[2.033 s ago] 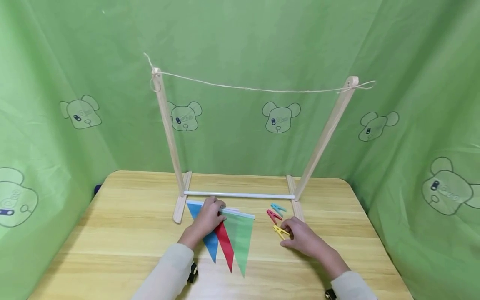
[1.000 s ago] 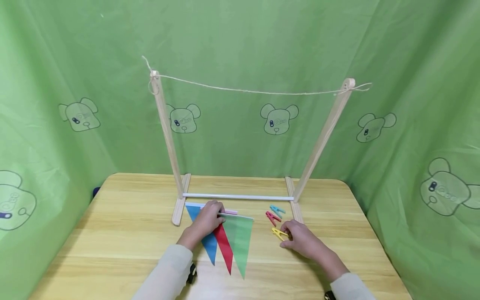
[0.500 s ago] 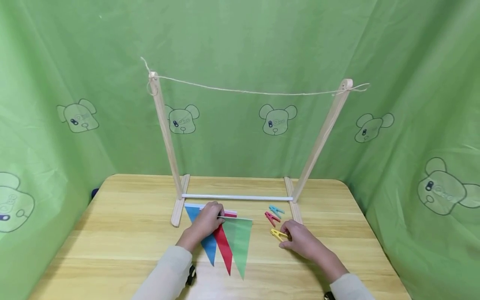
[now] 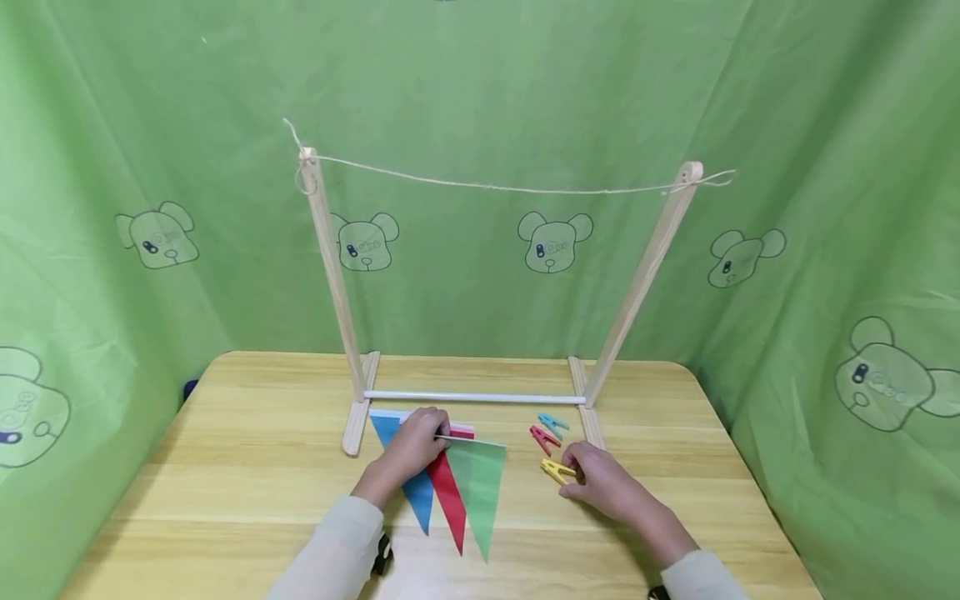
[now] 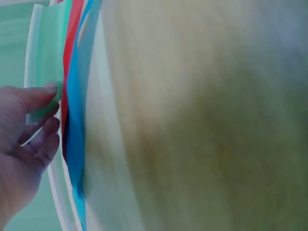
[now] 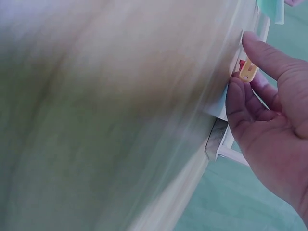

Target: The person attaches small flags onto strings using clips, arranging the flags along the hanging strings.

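Note:
In the head view my left hand [image 4: 412,446] pinches the white-topped edge of a green pennant [image 4: 480,492] between thumb and fingers. Its top edge is tipped up, as the left wrist view also shows. Beneath it, a red pennant [image 4: 450,496] and a blue pennant [image 4: 417,500] overlap on the table, their upper parts partly hidden by the hand. To the right, my right hand [image 4: 600,477] has thumb and fingertips curled about the legs of a yellow clothespin [image 4: 555,470]. A red clothespin [image 4: 543,438] and a light blue clothespin [image 4: 553,423] lie just beyond it.
Behind the hands stands a wooden frame, with a left post [image 4: 330,267], a right post [image 4: 645,275] and a white crossbar [image 4: 472,397] low between them. Twine [image 4: 487,186] sags slightly between the post tops. Green curtains [image 4: 465,317] enclose the wooden table [image 4: 247,467].
The green pennant's top edge has tilted and shifted slightly toward me, uncovering more of the red pennant's top strip behind it. The right hand stays at the yellow clothespin, which has turned slightly.

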Motion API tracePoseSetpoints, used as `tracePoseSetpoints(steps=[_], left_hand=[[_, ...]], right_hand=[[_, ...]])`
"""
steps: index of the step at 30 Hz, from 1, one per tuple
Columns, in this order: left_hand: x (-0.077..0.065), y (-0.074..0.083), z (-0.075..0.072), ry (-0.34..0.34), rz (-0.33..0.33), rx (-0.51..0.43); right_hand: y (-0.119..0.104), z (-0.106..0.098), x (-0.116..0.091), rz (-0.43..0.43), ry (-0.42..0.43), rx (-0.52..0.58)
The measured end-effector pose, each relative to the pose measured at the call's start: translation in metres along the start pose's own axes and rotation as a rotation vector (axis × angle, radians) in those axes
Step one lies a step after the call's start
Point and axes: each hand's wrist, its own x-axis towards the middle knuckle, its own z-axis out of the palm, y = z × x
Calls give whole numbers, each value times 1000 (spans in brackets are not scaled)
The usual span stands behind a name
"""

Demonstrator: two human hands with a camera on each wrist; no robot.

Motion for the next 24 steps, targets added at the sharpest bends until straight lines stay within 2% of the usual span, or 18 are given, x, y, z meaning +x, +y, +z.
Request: tracePoseSetpoints(steps=[10, 16, 24], left_hand=[[0, 7, -4, 55, 44, -59], [-1, 7, -4, 88, 99, -71], [-3, 13, -11, 107, 91, -186]], right_hand=[[-1, -5, -1, -6, 56, 35], [-3, -10, -1, 5, 69, 77], [-4, -14, 1, 9, 99, 95]])
